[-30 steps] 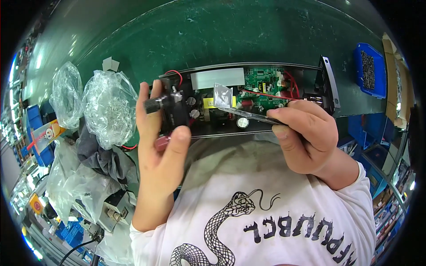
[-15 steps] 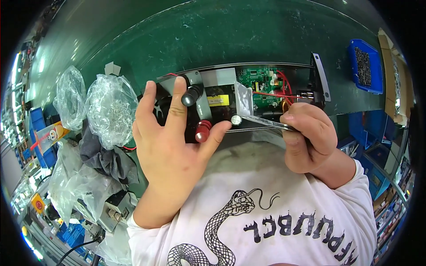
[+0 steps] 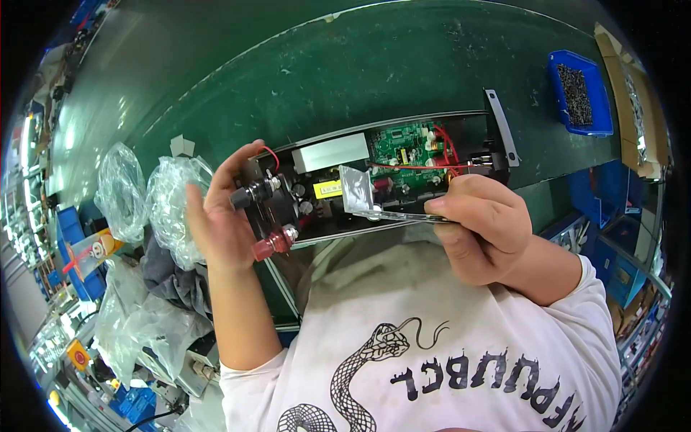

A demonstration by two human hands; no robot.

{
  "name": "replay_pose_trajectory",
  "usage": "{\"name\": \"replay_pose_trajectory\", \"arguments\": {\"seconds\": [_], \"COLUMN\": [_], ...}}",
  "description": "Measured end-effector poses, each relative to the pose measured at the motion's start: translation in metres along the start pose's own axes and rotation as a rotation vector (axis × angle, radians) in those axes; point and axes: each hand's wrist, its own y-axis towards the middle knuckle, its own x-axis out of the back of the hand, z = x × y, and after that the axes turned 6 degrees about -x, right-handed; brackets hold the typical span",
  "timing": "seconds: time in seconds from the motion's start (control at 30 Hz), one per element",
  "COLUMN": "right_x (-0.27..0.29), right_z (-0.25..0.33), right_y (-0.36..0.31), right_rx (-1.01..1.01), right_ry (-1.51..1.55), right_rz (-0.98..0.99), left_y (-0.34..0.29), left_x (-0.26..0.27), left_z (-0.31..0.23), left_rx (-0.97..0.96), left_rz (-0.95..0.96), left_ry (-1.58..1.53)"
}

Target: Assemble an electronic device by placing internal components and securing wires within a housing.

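Observation:
A long black open metal housing [image 3: 410, 119] holds a green circuit board [image 3: 403, 137] and red wires. From its left end stick out a black binding post [image 3: 250, 195] and a red binding post [image 3: 273, 245], both pointing left. My left hand [image 3: 227, 227] is at that end, one finger reaching the far corner; its other fingers are smeared by motion. My right hand [image 3: 489, 227] pinches a thin, bent sheet [image 3: 357, 191] between thumb and index finger. The sheet's grey face stands over the housing's inside, beside a yellow label [image 3: 328, 189]; the strip in my fingers shows edge-on.
Clear plastic bags [image 3: 119, 191] and a dark grey cloth [image 3: 173, 281] lie at the left. A blue bin [image 3: 581, 93] of small screws stands far right, beside an open cardboard box [image 3: 633, 108]. The green bench top [image 3: 345, 65] extends behind.
My left hand has moved left off the end panel, which has tilted so its posts point left instead of up. My right hand has shifted slightly left with the sheet.

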Motion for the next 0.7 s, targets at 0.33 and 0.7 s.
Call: {"name": "replay_pose_trajectory", "arguments": {"seconds": [0.33,0.7], "right_x": [-0.009,-0.012], "right_z": [-0.006,-0.005], "right_y": [-0.001,0.001], "right_rx": [0.041,0.044], "right_ry": [0.053,0.027], "right_rz": [-0.094,-0.102], "left_y": [0.018,0.016], "left_x": [0.011,-0.023], "left_z": [0.015,-0.015], "left_rx": [-0.128,-0.005], "left_rz": [0.027,0.046], "left_ry": [0.187,0.374]}}
